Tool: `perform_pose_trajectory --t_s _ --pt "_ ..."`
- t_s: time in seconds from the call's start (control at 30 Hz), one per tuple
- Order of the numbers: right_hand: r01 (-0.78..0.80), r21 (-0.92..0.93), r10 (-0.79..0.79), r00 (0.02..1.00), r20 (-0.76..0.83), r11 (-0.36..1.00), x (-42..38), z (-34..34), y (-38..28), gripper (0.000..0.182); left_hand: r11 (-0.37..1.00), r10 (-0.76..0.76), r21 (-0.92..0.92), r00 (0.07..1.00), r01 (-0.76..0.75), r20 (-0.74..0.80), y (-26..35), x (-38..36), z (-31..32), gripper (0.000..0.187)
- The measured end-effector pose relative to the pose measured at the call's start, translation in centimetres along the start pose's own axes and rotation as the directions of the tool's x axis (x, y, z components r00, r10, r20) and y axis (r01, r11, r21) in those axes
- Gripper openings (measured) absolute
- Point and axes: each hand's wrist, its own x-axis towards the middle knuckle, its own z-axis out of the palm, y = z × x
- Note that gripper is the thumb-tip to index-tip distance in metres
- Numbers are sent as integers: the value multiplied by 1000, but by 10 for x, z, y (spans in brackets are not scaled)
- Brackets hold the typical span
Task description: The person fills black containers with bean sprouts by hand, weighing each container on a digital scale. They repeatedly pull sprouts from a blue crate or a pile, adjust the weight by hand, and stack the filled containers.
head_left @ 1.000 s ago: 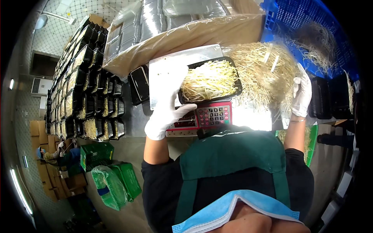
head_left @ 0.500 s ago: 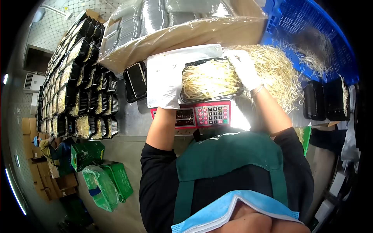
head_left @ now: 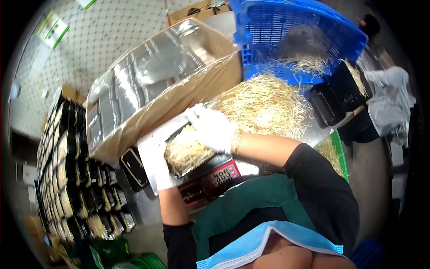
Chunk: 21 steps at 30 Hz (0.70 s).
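Observation:
A black plastic tray of bean sprouts [head_left: 186, 154] sits tilted in view over the white plate of a red scale [head_left: 219, 177]. My left hand [head_left: 162, 168], in a white glove, is closed on the tray's left edge, its fingers blending with the white plate. Across the tray's right end and far corner lies my gloved right hand [head_left: 215, 130], thumb side over the sprouts and fingers along the rim; blur softens its outline. Just beyond that hand is a large loose heap of bean sprouts [head_left: 264, 107].
A lined carton of stacked clear lids [head_left: 156, 67] stands behind. The blue crate [head_left: 286, 18] holds more sprouts. Filled trays [head_left: 67, 166] are stacked high at left; a phone-like object in a black tray [head_left: 133, 168] lies beside the scale. Black trays [head_left: 329, 105] stand at right.
The view has swung and tilted, so the tray and scale appear lower left and turned. My right hand now covers more of the tray's right end; my left hand stays at its left edge.

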Motion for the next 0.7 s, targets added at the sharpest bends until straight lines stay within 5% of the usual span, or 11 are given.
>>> perform_pose_trajectory --t_s 0.07,0.1,0.13,0.2,0.23,0.27,0.33,0.47,0.6,0.67,0.7 --pt "-13 -182 -3 996 -86 983 -6 23 4 68 954 -12 296 982 -46 191 -26 27 -39 42" --pt "-42 -186 25 995 -92 982 -6 24 4 68 954 2 301 999 -13 35 0 9 -7 46" --pt "-18 -156 12 999 -40 988 -5 22 4 68 760 307 560 941 -331 139 -3 12 -9 49" --pt "-38 -113 41 999 24 993 -2 19 3 69 252 305 785 817 -565 490 40 -3 14 49" --pt "-40 -95 44 998 35 995 -1 20 3 68 266 256 739 784 -620 566 33 -2 17 49" --pt "-38 -76 42 998 50 996 -2 20 4 67 -31 256 735 706 -677 660 23 -1 20 41" --pt "-69 -72 77 990 116 995 -2 10 -1 65 113 333 733 721 -670 608 18 -2 21 37" --pt "-67 -59 69 997 44 996 -1 9 -2 65 32 375 760 712 -649 593 20 -6 21 33" --pt "-173 28 172 984 46 985 -8 5 -2 69 811 273 505 955 -294 117 0 26 -4 32" --pt "-155 155 140 985 102 976 -20 -3 3 71 948 16 316 987 35 -159 40 -7 12 33" --pt "-127 258 127 992 19 958 -31 2 10 73 939 51 345 986 6 -157 42 -13 -5 36"
